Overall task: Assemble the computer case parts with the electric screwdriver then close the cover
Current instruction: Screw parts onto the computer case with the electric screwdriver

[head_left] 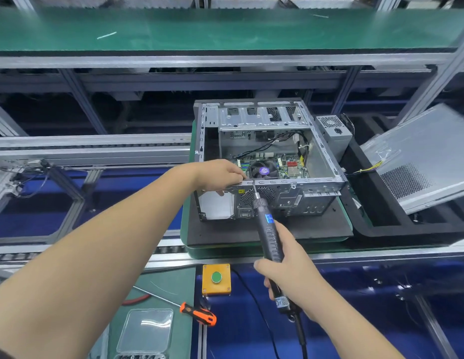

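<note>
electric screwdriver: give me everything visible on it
The electric screwdriver is a slim black tool with a ribbed grip, a blue label near the front, a knurled collar and a thin metal bit. The right hand grips its rear half, where a white label shows. A black cable leaves its tail. It tilts up and away, bit tip at the top edge of the case rear panel, next to the left hand fingers.

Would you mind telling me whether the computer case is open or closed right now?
Open. The computer case shows its fan and wiring from above, and the side cover lies apart to its right.
</note>
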`<state>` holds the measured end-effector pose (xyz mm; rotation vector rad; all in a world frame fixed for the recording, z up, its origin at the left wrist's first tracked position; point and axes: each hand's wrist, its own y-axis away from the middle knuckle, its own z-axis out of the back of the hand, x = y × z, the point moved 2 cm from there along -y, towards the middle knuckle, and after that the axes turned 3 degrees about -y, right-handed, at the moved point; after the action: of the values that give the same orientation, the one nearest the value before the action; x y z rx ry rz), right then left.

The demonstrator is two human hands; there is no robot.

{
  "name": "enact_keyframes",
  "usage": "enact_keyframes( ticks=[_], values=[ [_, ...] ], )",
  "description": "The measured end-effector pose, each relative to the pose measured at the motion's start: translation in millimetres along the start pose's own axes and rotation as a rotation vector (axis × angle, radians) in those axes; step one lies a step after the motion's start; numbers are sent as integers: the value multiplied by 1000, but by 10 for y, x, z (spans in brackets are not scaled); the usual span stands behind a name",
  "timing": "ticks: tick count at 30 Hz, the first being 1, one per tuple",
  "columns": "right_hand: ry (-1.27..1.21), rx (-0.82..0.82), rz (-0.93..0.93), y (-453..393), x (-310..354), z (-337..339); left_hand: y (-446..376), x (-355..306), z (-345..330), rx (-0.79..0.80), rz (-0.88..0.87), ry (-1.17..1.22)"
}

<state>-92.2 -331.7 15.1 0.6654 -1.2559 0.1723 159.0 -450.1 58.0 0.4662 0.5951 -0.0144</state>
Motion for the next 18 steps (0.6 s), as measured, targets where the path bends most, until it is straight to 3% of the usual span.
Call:
enact_keyframes(
  ticks=[18],
  values=[
    [-1, 58, 49, 85, -114, -124, 138, -96, 5, 21, -38, 118]
  ],
)
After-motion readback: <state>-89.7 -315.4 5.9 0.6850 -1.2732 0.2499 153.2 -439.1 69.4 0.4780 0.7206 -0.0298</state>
